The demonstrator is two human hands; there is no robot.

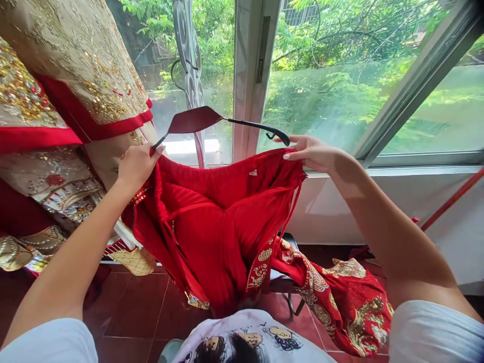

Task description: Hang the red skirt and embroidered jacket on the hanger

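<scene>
A red garment (212, 222) with thin straps and gold trim hangs spread between my two hands. My left hand (138, 164) is closed round the left arm of a dark clothes hanger (194, 121), against the garment's upper left edge. My right hand (312, 153) pinches the garment's upper right corner, close beside the hanger's curved black right end. The hanger lies above the garment's top edge, its right end outside the fabric as far as I can see. A small white label shows inside the garment. The fingertips of my left hand are partly hidden.
Beaded cream and red garments (94, 75) hang at the left. Gold-embroidered red fabric (340, 297) drapes over a dark chair or stool (289, 287) at lower right. A metal-framed window (251, 75) stands ahead, with an ornate metal piece (189, 55) before it. Red tiles (132, 307) cover the floor.
</scene>
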